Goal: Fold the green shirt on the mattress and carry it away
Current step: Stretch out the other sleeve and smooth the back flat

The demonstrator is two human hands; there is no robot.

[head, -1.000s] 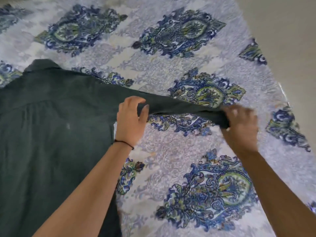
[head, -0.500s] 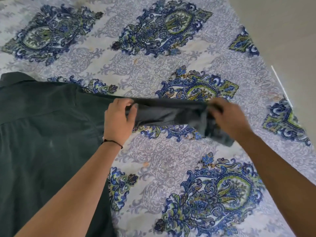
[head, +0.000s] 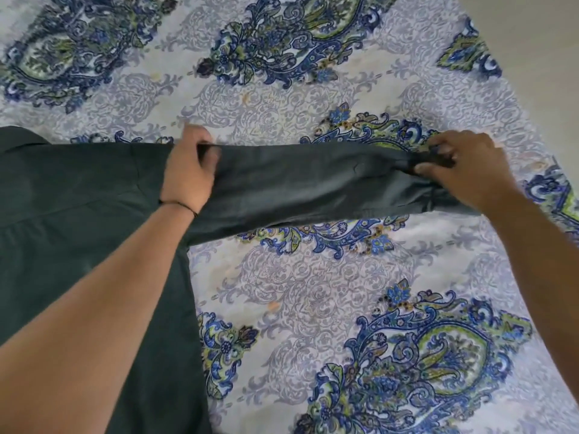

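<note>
Mattress (head: 313,277), one green shirt (head: 78,198), two hands (head: 188,173) (head: 463,170)

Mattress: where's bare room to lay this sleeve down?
Bare blue paisley sheet lies below the stretched sleeve, right of the dark green shirt, and above the sleeve. Crowded: the left side under the shirt, and the sleeve itself, held by left hand and right hand.

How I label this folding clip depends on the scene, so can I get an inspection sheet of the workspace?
Surface: mattress under a blue-green paisley sheet, with a few small orange marks.
Job's things: green shirt spread flat at the left; its sleeve stretched out to the right.
Clutter: nothing seen.
Hands: left hand grips the sleeve near the shoulder; right hand pinches its cuff end.
Cables: nothing seen.
Surroundings: pale floor beyond the mattress edge, upper right.
</note>
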